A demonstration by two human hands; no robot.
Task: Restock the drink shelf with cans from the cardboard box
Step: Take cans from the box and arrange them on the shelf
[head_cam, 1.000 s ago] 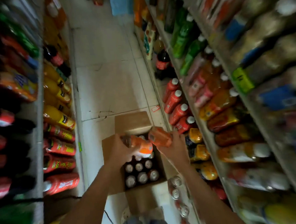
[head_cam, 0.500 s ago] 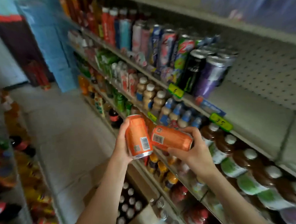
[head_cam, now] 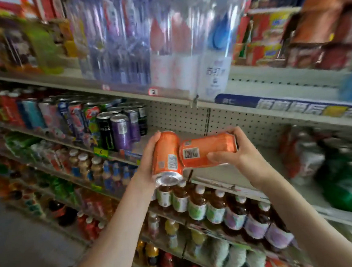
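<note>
A shop aisle: tiered shelves point(head_cam: 218, 175) with cans point(head_cam: 118, 132) at 9 o'clock, bottles point(head_cam: 197, 205) at 6, water packs point(head_cam: 166, 42) at 12, price tags point(head_cam: 101, 151) on shelf edges.

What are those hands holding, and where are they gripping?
Each hand grips an orange can round its side: the left hand holds the tilted can, the right hand the sideways can.

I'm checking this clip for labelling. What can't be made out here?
- Box: outside the head view, past the frame's edge.
- Left can, right can: brand unreadable; only barcodes face the camera.
- Left hand: fingers hidden behind left can.
- Top-shelf packs: motion-blurred.
</note>
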